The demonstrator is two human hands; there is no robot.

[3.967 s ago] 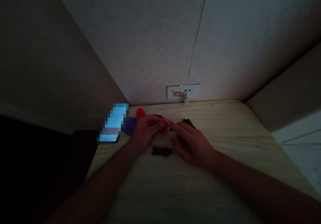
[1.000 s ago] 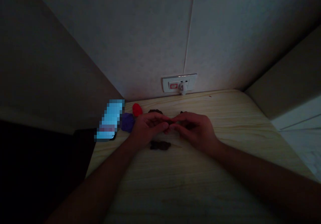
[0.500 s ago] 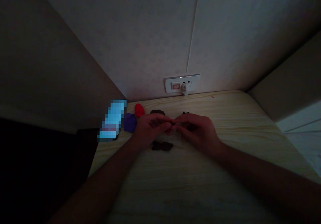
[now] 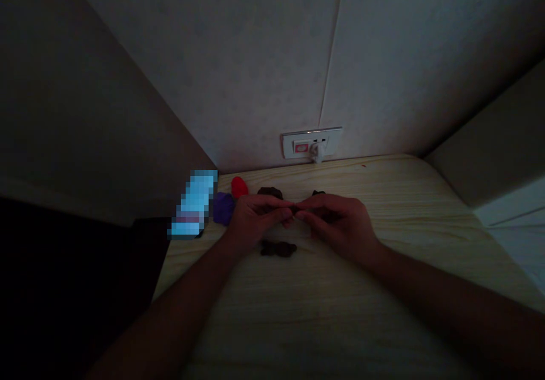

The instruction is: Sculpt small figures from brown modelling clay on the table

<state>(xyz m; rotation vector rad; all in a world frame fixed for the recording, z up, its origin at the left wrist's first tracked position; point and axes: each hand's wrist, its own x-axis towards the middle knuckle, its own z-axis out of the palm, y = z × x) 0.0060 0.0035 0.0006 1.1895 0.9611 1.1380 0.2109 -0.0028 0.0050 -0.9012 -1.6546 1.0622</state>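
My left hand [image 4: 260,216] and my right hand [image 4: 336,216] meet fingertip to fingertip above the table, both closed in a pinch. Between the fingertips is a small dark piece [image 4: 294,212], mostly hidden and too dim to name surely. Just below the hands a dark brown, lumpy figure of modelling clay [image 4: 279,249] lies flat. Behind my left hand sits a brown clay lump [image 4: 270,192], partly covered by the fingers. A small black piece [image 4: 318,192] peeks out behind my right hand. Left of my left hand are a purple clay lump [image 4: 222,208] and a red clay lump [image 4: 239,187].
A lit phone [image 4: 193,204], its screen blurred out, stands at the left edge of the pale wooden table [image 4: 332,312]. On the wall behind, a socket plate [image 4: 312,142] holds a white plug [image 4: 317,152]. A tiny red bit [image 4: 363,166] lies near the back edge.
The view has shifted slightly, so everything sits a little further right. My fingertips stay together, with only a small shift of the fingers around the dark piece.
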